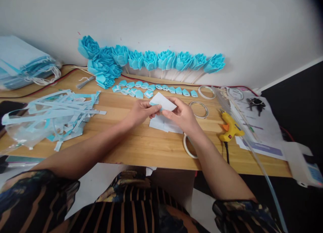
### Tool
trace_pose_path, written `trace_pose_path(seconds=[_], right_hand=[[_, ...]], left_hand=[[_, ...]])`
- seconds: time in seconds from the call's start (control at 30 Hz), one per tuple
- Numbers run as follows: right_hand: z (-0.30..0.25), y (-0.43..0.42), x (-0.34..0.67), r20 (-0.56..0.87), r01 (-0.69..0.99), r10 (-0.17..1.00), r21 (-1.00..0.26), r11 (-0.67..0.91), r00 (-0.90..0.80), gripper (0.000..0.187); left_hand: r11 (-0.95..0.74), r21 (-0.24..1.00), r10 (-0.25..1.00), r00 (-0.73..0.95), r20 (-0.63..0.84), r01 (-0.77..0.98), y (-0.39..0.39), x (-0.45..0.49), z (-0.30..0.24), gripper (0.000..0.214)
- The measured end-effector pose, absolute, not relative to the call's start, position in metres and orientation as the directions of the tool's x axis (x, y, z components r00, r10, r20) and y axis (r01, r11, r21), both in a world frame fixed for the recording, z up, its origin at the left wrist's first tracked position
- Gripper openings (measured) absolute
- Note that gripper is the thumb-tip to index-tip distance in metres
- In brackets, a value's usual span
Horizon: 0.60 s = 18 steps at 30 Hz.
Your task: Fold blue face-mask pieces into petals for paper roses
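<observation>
- White paper piece (164,101), blue showing along one lower edge, is held just above the middle of the bench (143,149), over some flat paper sheets (165,124).
- Left hand (141,111) pinches its left side, thumb on top and fingers curled beneath; right hand (183,115) is curled more loosely about its right side, thumb at the near edge.
- Shaping or folding this one piece seems the step in hand; the next move would call for keeping its edges lined up while the thumbs press.
- Beyond lie rows of small folded blue pieces (145,86), with blue paper flowers (150,60) against the wall at the far side; a yellow glue gun (230,123) rests to the right.
- Fingers hide the underside of the held piece, so I cannot tell whether it is creased.
- Right forearm covers part of the near ring (186,147); a white device (300,160) at far right is hard to identify.
</observation>
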State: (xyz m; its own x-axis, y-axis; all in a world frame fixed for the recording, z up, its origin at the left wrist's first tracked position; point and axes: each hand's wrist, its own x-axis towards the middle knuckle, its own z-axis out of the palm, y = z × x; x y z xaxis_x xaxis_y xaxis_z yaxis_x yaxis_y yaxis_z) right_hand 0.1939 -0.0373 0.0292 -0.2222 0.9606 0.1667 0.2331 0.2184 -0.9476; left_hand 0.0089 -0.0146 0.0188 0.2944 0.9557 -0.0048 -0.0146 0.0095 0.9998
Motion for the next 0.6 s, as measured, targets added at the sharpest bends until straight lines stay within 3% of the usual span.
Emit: trace_pose_path(seconds=[0.3, 0.47, 0.6], right_hand=[[0.026, -0.035, 0.195, 0.167, 0.269, 0.966, -0.938, 0.217, -0.197, 0.044], [0.030, -0.037, 0.194, 0.106, 0.380, 0.986, -0.913, 0.149, -0.133, 0.027], [0.035, -0.038, 0.192, 0.148, 0.393, 0.982, -0.902, 0.181, -0.114, 0.025]], left_hand=[[-0.048, 0.997, 0.961, 0.270, 0.063, -0.064, -0.016, 0.006, 0.022, 0.035], [-0.122, 0.992, 0.961, 0.245, 0.126, -0.033, -0.018, 0.006, 0.026, 0.038], [-0.116, 0.993, 0.948, 0.294, 0.118, -0.027, -0.018, 0.005, 0.022, 0.042]])
